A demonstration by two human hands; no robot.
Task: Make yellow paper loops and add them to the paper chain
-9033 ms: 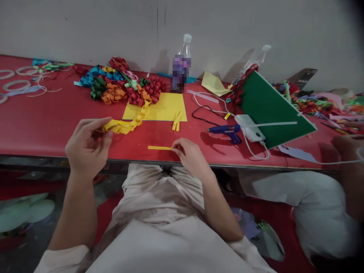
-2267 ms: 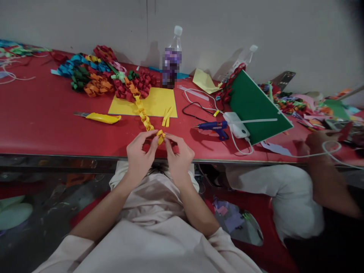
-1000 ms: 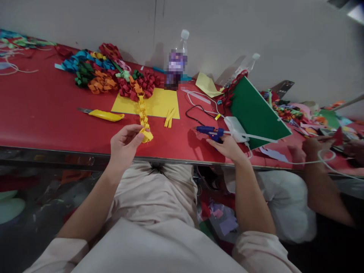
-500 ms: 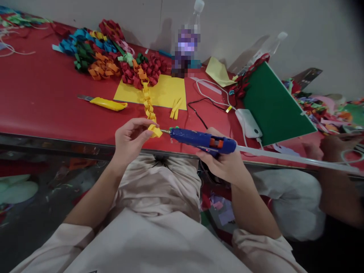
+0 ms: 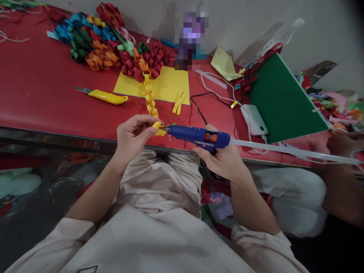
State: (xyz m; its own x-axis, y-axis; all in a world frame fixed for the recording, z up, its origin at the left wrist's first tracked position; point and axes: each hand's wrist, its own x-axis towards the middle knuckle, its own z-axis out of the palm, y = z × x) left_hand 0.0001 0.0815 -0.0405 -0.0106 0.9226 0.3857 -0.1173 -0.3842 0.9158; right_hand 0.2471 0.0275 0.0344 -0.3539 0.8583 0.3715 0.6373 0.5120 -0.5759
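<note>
Between thumb and fingers, my left hand (image 5: pixel 135 138) pinches the yellow end link of a paper chain (image 5: pixel 149 94). From there the chain runs away from me over the table, yellow, then orange, to a pile of coloured links (image 5: pixel 102 41). My right hand (image 5: pixel 223 161) is wrapped round the handle of a blue glue gun (image 5: pixel 196 135). Its nozzle points left and meets the yellow link at my left fingertips. A long clear glue stick (image 5: pixel 284 148) sticks out of the gun's back. Some yellow paper strips (image 5: pixel 178 103) lie beyond the nozzle.
A yellow-handled knife (image 5: pixel 106 97) lies left of the chain, near a yellow sheet (image 5: pixel 170 81). At right are a white power bank (image 5: pixel 254 119) with cables and a tilted green board (image 5: pixel 287 102). A co-worker's arm (image 5: pixel 342 178) is at the far right. The red table (image 5: pixel 42 87) has a front edge.
The glue gun has shifted slightly left, bringing its nozzle over the yellow link in my left hand. The camera view has tilted a little, so the background sits differently.
</note>
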